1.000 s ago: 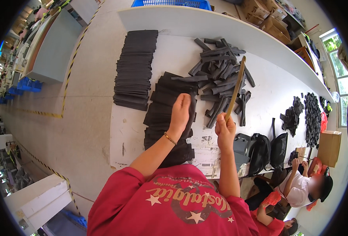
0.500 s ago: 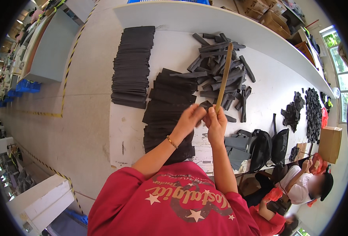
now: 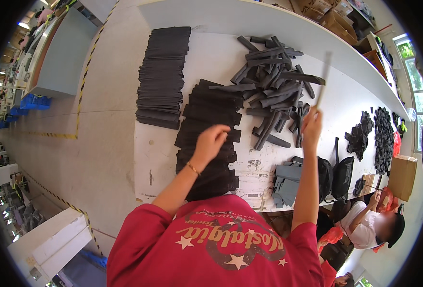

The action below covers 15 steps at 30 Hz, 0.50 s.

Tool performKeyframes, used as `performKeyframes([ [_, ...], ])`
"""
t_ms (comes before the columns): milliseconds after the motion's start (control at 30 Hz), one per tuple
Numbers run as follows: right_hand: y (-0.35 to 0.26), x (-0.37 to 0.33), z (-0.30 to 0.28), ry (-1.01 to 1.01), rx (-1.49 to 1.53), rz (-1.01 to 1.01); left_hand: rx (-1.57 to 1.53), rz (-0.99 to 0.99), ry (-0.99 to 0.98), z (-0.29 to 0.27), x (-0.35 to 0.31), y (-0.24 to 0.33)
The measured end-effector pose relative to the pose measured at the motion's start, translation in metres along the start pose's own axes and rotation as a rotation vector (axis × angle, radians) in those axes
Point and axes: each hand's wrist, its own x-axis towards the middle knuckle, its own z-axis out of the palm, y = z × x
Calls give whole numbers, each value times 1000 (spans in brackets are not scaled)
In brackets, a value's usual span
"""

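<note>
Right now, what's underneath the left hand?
Beneath the left hand is the stack of overlapping black pieces, on the white table. The part directly under the hand is covered; I can't tell whether hand and stack touch.

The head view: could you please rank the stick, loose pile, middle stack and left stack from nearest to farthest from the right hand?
From the right hand:
1. Stick: in its grip.
2. Loose pile: just to its left.
3. Middle stack: farther left.
4. Left stack: farthest left, beyond the middle one.
</note>
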Motion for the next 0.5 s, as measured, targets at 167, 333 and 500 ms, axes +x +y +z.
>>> performKeyframes([
  [167, 72, -80, -30, -362, -599, -349, 322, 236, -167, -7, 46, -58],
  [333, 59, -91, -57, -438, -819, -411, 161, -129, -408, -1, 60, -68],
  [500, 54, -87, -63, -522, -823, -453, 255, 144, -416, 1, 56, -62],
])
